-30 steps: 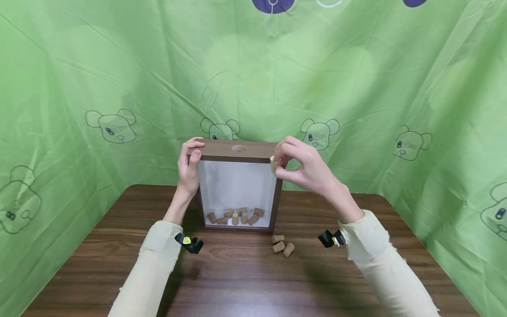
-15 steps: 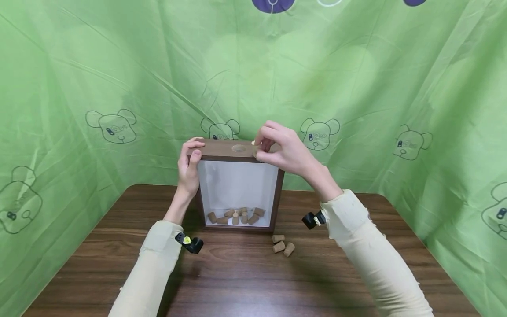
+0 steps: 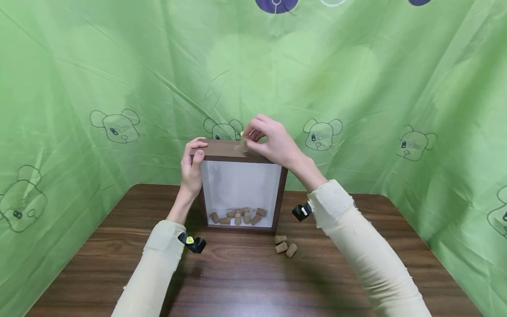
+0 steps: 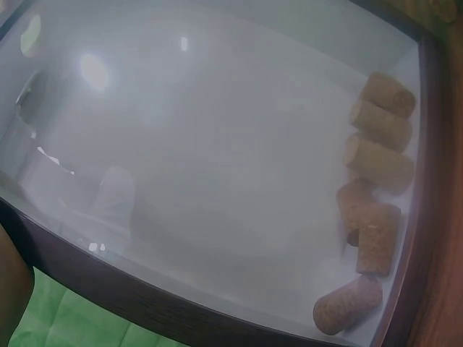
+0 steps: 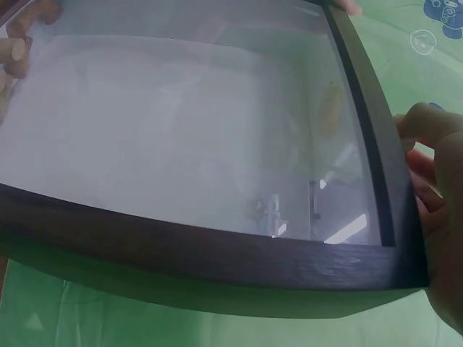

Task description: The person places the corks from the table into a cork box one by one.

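Observation:
A dark brown wooden shadow box frame [image 3: 280,193] with a clear front stands upright on the table. My left hand [image 3: 192,169] grips its top left corner, thumb on the front edge and fingers over the top. Between thumb and fingers my right hand [image 3: 269,138] pinches a cork [image 3: 243,140], held right at the round hole in the frame's top. Several corks [image 3: 238,219] lie at the bottom inside; they also show behind the glass in the left wrist view [image 4: 378,164]. In the right wrist view the right fingers [image 5: 428,129] are beyond the frame's top edge.
Three loose corks [image 3: 281,247] lie on the wooden table [image 3: 237,273] just in front of the frame's lower right corner. A green cloth [image 3: 158,66] with bear drawings hangs behind and on both sides. Each wrist wears a small black camera [image 3: 302,212].
My right hand has moved left along the frame's top, bringing the cork from the right corner to the hole. The left hand keeps its grip on the frame.

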{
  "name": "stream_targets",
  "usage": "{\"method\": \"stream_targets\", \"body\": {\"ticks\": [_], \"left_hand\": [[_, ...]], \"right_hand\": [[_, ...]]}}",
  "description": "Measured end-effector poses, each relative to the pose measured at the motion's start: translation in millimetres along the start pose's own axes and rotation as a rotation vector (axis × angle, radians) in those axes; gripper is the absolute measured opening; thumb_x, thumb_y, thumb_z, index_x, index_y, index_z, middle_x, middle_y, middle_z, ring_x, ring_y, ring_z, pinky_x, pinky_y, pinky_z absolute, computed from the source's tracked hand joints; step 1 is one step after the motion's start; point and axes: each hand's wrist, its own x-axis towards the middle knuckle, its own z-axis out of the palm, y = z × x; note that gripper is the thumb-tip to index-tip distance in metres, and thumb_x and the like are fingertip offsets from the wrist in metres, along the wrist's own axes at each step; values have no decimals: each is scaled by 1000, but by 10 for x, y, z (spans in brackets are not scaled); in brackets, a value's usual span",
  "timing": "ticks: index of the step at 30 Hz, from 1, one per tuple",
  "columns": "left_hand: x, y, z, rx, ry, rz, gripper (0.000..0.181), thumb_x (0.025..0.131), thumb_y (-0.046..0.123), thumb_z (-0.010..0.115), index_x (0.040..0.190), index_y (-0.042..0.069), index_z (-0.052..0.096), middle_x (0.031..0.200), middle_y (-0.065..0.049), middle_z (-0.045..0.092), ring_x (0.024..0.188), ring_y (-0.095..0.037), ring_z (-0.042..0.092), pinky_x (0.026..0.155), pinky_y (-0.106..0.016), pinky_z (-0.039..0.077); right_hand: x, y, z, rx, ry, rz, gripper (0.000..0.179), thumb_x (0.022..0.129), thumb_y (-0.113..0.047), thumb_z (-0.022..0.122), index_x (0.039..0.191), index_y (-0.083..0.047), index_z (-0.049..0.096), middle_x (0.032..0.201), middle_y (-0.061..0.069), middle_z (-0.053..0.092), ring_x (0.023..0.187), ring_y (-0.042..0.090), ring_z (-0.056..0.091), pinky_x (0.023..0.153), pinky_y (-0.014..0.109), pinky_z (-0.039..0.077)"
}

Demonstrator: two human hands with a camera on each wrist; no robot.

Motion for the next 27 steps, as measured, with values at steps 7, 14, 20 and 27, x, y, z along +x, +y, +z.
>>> {"method": "stream_targets", "body": {"ticks": [7,14,20,27], "left_hand": [[-11,-9,11,2,-9,10,41,96,26,49,115,-10,53,133,-20,54,127,-20,48,107,-32,33],[-16,3,6,14,0,14,42,96,28,49,115,-10,53,132,-14,56,127,-20,48,107,-33,32],[-7,17,18,7,1,18,39,95,22,47,115,-11,53,133,-23,52,126,-18,48,106,-31,32],[3,28,7,-2,1,18,38,95,20,47,116,-11,53,134,-24,52,126,-19,47,106,-31,32]], "right_hand": [[5,15,27,-67,-42,54,9,89,-9,70,98,-8,70,101,4,68,90,14,66,86,27,54],[-27,-15,-12,-97,-66,97,21,91,-14,68,112,-9,67,112,6,68,101,23,65,94,39,52],[-164,-66,-137,-98,23,107,21,91,-14,69,111,-8,68,110,6,68,99,20,63,88,35,52],[-406,-38,-252,-73,76,133,17,90,-13,70,106,-7,70,102,8,68,94,19,62,83,34,53]]}}
